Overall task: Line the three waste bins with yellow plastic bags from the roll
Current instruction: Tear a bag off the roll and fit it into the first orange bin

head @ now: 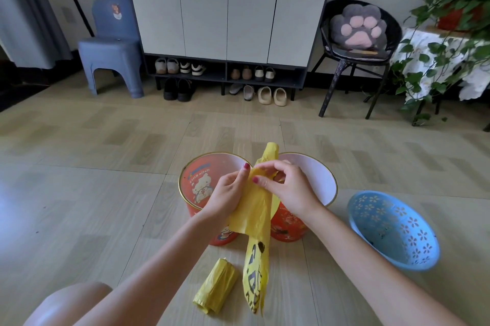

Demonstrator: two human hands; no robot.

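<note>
Both hands hold one folded yellow plastic bag [256, 219] above two red bins. My left hand [228, 193] grips the bag's left edge near its top. My right hand [286, 188] pinches the same top end from the right. The bag's lower end, with black print, hangs down to the floor. The left red bin [196, 185] has a cartoon picture on it; the right red bin [313, 180] stands touching it. A blue perforated bin [392, 230] lies tilted at the right. The yellow bag roll [216, 287] lies on the floor in front of the bins.
A wooden floor [92, 180] spreads around the bins. My knee [71, 304] shows at the lower left. At the back stand a blue plastic stool [111, 47], a shoe cabinet [225, 21], a black chair [358, 47] and a plant table [445, 60].
</note>
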